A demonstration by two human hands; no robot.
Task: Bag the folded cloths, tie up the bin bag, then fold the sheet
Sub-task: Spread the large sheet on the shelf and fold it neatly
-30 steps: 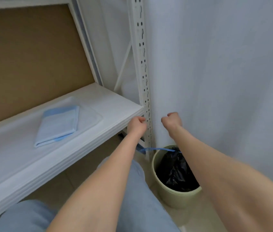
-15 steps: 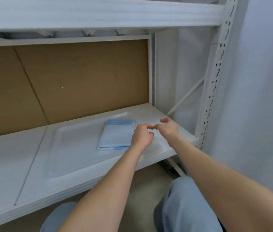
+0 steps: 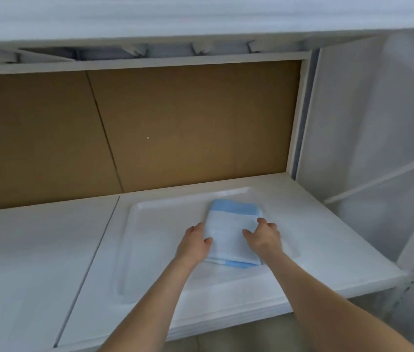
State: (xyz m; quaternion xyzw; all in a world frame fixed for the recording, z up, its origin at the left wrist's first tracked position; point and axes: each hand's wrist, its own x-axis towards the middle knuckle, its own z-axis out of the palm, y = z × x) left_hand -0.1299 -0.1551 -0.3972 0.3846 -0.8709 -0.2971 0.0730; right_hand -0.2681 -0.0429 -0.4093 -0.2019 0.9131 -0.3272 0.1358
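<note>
Shelf bay: your access is from the front, which stands open across its width. Overhead, the upper shelf (image 3: 150, 19) and its cross rail cap the bay. Behind, the brown backboard (image 3: 175, 123) closes it off. To your right, a white upright (image 3: 299, 118) and a diagonal brace (image 3: 383, 179) block sideways passage. The lower shelf (image 3: 35, 250) lies bare to your left. In the white tray (image 3: 150, 250), the folded cloth (image 3: 231, 235) fills the right part, with your left hand (image 3: 194, 243) and right hand (image 3: 264, 237) on it; the tray's left part is free.
</note>
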